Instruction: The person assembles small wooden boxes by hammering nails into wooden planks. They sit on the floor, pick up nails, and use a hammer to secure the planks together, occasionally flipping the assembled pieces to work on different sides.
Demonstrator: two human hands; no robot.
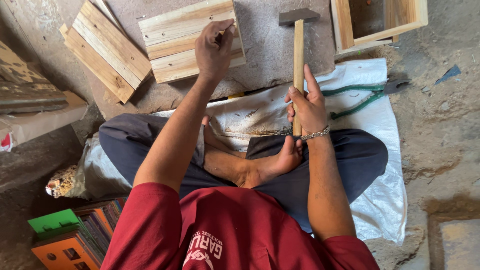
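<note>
1. Two hands are at work over a grey stone slab (280,45) on the floor, in front of a person seated cross-legged on a white woven sack (380,150).
2. The left hand (214,50), toward 11 o'clock, has its fingers pinched together on top of a wooden panel (175,45); whatever small thing they may pinch is too small to tell.
3. The right hand (307,107), near 1 o'clock, has its fingers wrapped tight around the lower part of a hammer (298,55), held upright with the dark head at 12 o'clock.
4. The hammer looks top-heavy: a blocky metal head on a straight, pale wooden handle. Held low on the handle, as here, it should swing with more force but less control.
5. The panel is made of rough, light slats joined side by side; it looks stiff, fairly light and splintery at the edges.
6. A second slatted panel (107,50) lies at 10 o'clock, tilted.
7. An open wooden box frame (380,20) sits at 1 o'clock.
8. Green-handled pliers (362,97) rest on the sack at 2 o'clock.
</note>
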